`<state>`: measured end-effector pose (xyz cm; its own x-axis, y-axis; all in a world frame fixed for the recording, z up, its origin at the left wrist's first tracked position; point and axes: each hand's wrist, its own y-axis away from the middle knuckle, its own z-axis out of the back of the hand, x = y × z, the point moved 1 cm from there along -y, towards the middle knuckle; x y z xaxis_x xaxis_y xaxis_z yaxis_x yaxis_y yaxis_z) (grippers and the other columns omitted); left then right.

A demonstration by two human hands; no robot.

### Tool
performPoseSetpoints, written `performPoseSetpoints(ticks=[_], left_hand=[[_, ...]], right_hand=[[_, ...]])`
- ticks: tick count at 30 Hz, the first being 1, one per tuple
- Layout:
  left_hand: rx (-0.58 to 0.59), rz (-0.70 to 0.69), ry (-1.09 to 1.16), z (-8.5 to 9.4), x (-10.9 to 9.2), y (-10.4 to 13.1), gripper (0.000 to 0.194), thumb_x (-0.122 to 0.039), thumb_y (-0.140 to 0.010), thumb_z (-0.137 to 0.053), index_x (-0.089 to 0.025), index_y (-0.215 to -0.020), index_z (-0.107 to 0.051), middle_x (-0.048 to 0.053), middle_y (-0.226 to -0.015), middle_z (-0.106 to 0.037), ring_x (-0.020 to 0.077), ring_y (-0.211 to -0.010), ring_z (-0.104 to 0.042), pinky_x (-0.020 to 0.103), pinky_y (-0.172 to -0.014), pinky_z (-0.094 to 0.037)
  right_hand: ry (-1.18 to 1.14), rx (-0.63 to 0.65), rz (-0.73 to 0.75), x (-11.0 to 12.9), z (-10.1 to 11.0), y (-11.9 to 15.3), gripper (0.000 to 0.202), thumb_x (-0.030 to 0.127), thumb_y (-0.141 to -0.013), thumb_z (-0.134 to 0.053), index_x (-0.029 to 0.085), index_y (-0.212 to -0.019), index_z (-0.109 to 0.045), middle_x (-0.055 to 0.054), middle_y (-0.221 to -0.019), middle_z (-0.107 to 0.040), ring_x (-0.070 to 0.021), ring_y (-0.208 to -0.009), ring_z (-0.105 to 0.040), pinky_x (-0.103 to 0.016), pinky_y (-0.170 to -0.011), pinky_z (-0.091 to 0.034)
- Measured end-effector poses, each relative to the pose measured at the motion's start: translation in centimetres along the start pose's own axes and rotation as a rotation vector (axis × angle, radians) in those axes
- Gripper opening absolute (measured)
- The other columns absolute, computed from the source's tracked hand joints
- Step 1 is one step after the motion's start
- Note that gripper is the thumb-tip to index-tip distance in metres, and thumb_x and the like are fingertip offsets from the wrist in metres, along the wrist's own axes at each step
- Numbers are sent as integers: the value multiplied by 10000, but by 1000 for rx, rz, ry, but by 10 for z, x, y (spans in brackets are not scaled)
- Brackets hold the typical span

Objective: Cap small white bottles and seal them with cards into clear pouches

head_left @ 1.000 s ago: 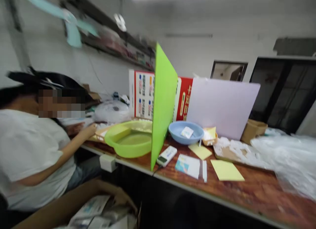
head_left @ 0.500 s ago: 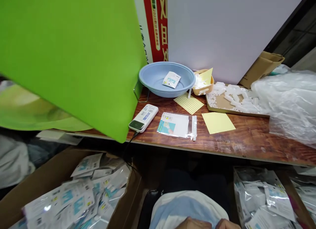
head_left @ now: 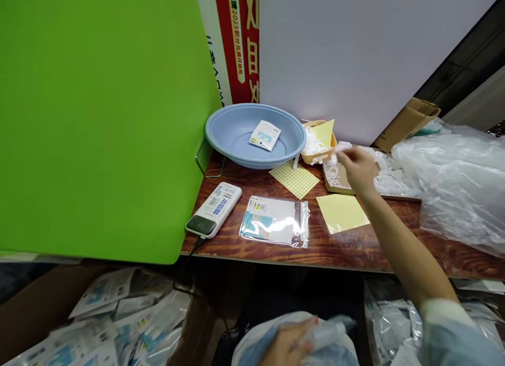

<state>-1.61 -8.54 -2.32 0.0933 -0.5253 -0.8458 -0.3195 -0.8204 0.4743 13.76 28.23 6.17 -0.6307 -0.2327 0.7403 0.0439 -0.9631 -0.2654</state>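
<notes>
My right hand [head_left: 358,169] reaches over a shallow cardboard tray [head_left: 335,189] of white plastic pieces [head_left: 389,176]. Its fingers are pinched together, with something small and white at the tips that I cannot make out clearly. Low over my lap, my left hand [head_left: 286,342] is closed on a clear plastic bag [head_left: 327,335] with a teal patch; both are smeared by motion. On the table between them lies a flat clear bag with a printed card [head_left: 272,221]. A yellow sticker sheet [head_left: 342,213] is just below the tray.
A blue basin [head_left: 232,150] holds one small packet [head_left: 265,135]. Beside it are an orange basket [head_left: 319,158] and a dotted sticker sheet [head_left: 294,178]. A white power bank [head_left: 215,208] lies left, by a green panel [head_left: 110,119]. Boxes of filled packets [head_left: 114,324] flank my lap.
My right hand has risen from my lap to the tray. My left hand has shifted left and now has a clear bag. The view has shifted slightly.
</notes>
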Motion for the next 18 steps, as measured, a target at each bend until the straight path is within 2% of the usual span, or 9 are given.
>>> performPoseSetpoints(ticks=[2,4,7,10,12,13,15,16,18], left_hand=[[-135,65,-30,17,-7,-8,428,-724,-684,-611,-637,-1103,-634,13,-1143,-732,413,-1079,-641,612,-990,-463],[-253,69,-6,34,-34,-9,491,-718,-726,-572,-542,-1178,-649,14,-1110,-746,402,-1037,-653,586,-999,-467],[-294,-39,132,49,-91,-7,538,-661,-789,-577,-345,-1202,-714,50,-1101,-748,367,-1041,-656,484,-953,-516],[-318,-158,208,58,-135,-9,489,-567,-859,-574,-252,-1207,-710,73,-1200,-709,329,-1127,-625,418,-979,-509],[-329,-210,194,64,-150,-13,473,-517,-887,-576,-217,-1239,-673,95,-1230,-688,305,-1125,-625,404,-971,-511],[-334,-232,176,68,-154,-16,471,-503,-894,-579,-205,-1252,-651,104,-1229,-685,292,-1112,-629,395,-960,-512],[-335,-278,127,73,-158,-24,459,-501,-897,-588,-198,-1240,-623,105,-1192,-694,260,-1060,-641,361,-928,-513],[-334,-300,98,75,-159,-27,448,-507,-896,-590,-198,-1219,-618,99,-1162,-701,243,-1025,-646,341,-905,-512],[-334,-332,29,76,-161,-34,441,-524,-890,-594,-197,-1185,-612,82,-1089,-709,214,-951,-642,307,-855,-502]], right_hand=[[219,-62,-1,-10,-33,-58,276,207,-885,-438,149,-975,-692,-116,-994,-729,-226,-919,-657,-385,-870,-521],[526,134,-14,-19,-57,-90,405,124,-902,-326,95,-1124,-664,-182,-1169,-682,-240,-1077,-613,-394,-957,-460],[729,442,16,-28,-74,-100,363,203,-925,-411,84,-1138,-680,-206,-1200,-673,-299,-1262,-495,-490,-1086,-322],[735,475,37,-30,-73,-91,450,301,-955,-422,34,-1270,-602,-241,-1264,-639,-353,-1372,-385,-634,-1132,-170],[724,383,66,-22,-63,-78,526,309,-980,-355,7,-1391,-479,-267,-1345,-578,-369,-1379,-391,-665,-1117,-195],[679,321,110,-14,-56,-67,532,320,-985,-342,13,-1400,-471,-266,-1336,-585,-371,-1344,-443,-645,-1103,-257],[491,259,240,9,-37,-36,483,383,-984,-373,98,-1315,-578,-208,-1218,-673,-347,-1150,-606,-541,-978,-452],[373,275,293,24,-25,-17,430,424,-978,-406,155,-1196,-660,-161,-1110,-722,-319,-1024,-662,-482,-875,-517],[142,457,376,56,-2,24,385,448,-983,-431,205,-955,-728,-81,-879,-753,-236,-779,-687,-359,-670,-545]])
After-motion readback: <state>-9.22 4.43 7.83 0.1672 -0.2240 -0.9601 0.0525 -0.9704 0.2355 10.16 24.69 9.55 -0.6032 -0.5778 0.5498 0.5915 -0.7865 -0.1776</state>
